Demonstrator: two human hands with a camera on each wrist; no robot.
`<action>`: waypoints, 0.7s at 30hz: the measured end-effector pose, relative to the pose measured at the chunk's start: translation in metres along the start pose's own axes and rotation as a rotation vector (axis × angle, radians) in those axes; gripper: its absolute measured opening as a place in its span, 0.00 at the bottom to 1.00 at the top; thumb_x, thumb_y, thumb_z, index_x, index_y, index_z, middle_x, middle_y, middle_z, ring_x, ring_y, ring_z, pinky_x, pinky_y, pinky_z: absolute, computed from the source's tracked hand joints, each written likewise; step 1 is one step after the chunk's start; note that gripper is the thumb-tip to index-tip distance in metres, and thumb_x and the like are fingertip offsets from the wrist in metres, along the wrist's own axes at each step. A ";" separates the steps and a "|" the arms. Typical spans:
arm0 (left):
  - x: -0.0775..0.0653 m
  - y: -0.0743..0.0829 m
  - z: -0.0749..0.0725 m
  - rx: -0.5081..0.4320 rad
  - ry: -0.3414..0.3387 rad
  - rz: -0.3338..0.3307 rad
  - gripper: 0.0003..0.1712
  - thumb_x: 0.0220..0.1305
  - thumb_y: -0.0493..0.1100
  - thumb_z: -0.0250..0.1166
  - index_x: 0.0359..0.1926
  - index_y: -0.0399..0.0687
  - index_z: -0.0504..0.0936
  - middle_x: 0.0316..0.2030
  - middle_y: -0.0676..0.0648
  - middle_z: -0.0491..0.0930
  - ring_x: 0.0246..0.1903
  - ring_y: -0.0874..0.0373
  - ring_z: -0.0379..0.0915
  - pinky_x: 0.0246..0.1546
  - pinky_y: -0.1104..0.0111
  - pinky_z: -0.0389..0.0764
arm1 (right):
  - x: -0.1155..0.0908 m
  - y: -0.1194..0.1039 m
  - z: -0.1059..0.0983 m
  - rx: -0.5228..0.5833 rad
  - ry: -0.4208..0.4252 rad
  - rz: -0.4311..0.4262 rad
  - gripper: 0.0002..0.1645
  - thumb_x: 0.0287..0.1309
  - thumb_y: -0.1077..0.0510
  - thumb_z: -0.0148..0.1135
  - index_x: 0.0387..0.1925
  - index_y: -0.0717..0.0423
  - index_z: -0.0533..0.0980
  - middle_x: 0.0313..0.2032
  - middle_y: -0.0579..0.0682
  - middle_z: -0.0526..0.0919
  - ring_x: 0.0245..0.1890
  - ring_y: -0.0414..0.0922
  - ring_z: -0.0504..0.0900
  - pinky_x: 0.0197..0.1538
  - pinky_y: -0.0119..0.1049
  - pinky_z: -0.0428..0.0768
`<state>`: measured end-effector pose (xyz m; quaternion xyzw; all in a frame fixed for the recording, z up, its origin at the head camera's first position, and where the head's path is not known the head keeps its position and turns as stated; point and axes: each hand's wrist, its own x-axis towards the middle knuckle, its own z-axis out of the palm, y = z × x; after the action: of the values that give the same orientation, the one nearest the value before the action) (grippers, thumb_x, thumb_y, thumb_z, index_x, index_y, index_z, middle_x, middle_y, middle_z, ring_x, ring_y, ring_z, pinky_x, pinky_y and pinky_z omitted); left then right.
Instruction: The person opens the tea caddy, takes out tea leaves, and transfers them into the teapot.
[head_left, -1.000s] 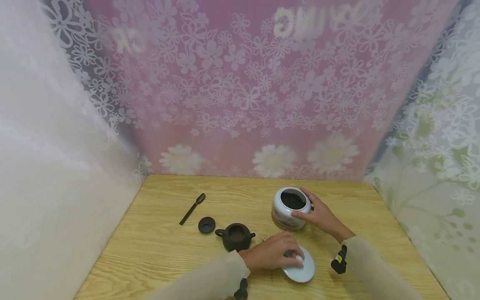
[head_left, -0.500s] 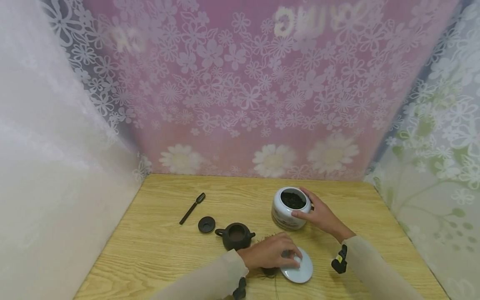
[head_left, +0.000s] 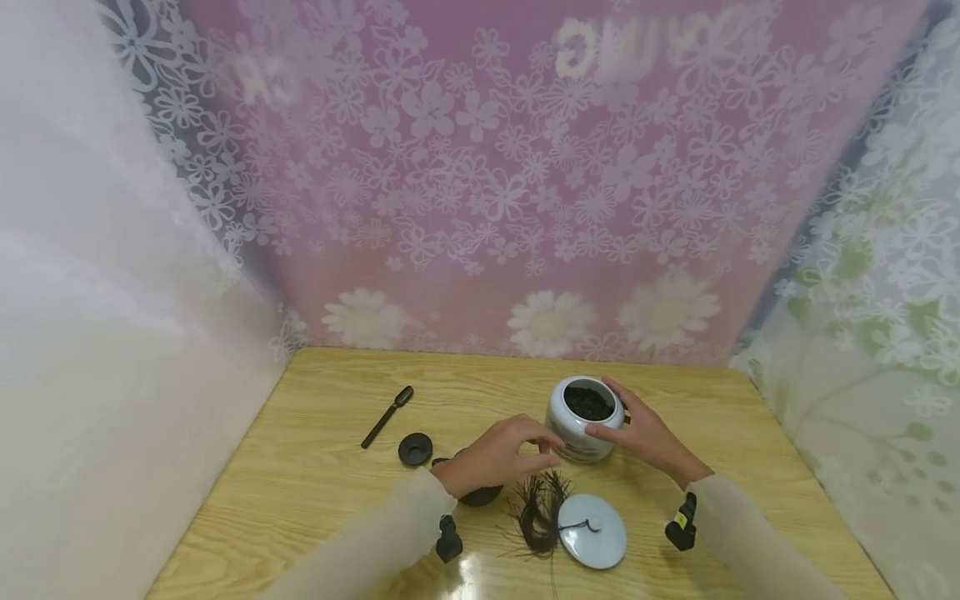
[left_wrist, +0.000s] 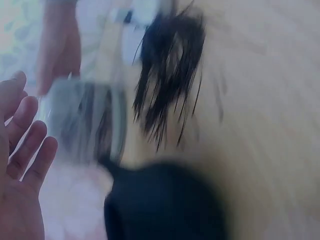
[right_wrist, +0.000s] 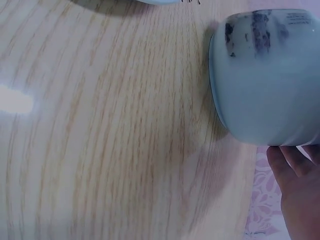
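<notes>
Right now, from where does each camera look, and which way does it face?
Head: on the head, facing forward and down over the table; the left hand, right hand and both sleeves show.
Left wrist: on that wrist, facing past the left hand towards teapot, tassel and jar; the right hand shows blurred.
Right wrist: on that wrist, facing the jar and table; part of the right hand shows.
Both wrist views share jar and right hand.

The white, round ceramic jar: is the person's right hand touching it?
Touching. The head view shows the right hand with its thumb lying on the jar, just below the rim.
</notes>
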<state>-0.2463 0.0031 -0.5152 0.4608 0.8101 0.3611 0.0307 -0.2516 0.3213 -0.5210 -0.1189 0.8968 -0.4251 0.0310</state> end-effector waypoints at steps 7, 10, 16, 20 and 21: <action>-0.022 -0.024 -0.043 -0.006 0.107 -0.127 0.19 0.80 0.59 0.66 0.64 0.64 0.86 0.46 0.63 0.84 0.53 0.63 0.79 0.57 0.55 0.84 | -0.001 0.002 -0.004 -0.007 -0.025 -0.039 0.63 0.69 0.42 0.76 0.90 0.48 0.48 0.84 0.67 0.55 0.79 0.73 0.65 0.70 0.71 0.75; -0.035 -0.039 -0.057 0.008 0.152 -0.160 0.18 0.79 0.59 0.67 0.64 0.65 0.86 0.46 0.64 0.84 0.53 0.61 0.81 0.60 0.50 0.84 | -0.002 0.004 -0.008 0.004 -0.038 -0.063 0.61 0.69 0.45 0.76 0.90 0.45 0.48 0.85 0.67 0.54 0.79 0.73 0.63 0.71 0.72 0.74; -0.065 -0.072 -0.077 0.059 0.254 -0.213 0.18 0.77 0.53 0.71 0.62 0.60 0.87 0.47 0.61 0.86 0.51 0.62 0.82 0.60 0.51 0.86 | -0.001 0.009 -0.014 0.032 -0.059 -0.087 0.57 0.71 0.48 0.75 0.89 0.42 0.51 0.84 0.66 0.55 0.80 0.72 0.62 0.73 0.69 0.74; -0.087 -0.088 -0.088 0.087 0.282 -0.299 0.17 0.76 0.53 0.71 0.62 0.60 0.88 0.47 0.61 0.85 0.52 0.61 0.82 0.62 0.52 0.86 | 0.000 0.010 -0.016 0.049 -0.080 -0.076 0.57 0.71 0.49 0.74 0.89 0.41 0.51 0.85 0.65 0.54 0.81 0.72 0.60 0.74 0.70 0.73; -0.092 -0.091 -0.091 0.085 0.283 -0.318 0.17 0.76 0.53 0.71 0.62 0.59 0.88 0.46 0.60 0.85 0.53 0.60 0.82 0.62 0.52 0.85 | 0.000 0.010 -0.017 0.056 -0.084 -0.071 0.57 0.71 0.49 0.74 0.89 0.40 0.50 0.86 0.65 0.53 0.81 0.73 0.60 0.74 0.70 0.73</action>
<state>-0.2942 -0.1472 -0.5295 0.2726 0.8834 0.3784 -0.0462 -0.2562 0.3397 -0.5178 -0.1674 0.8776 -0.4456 0.0570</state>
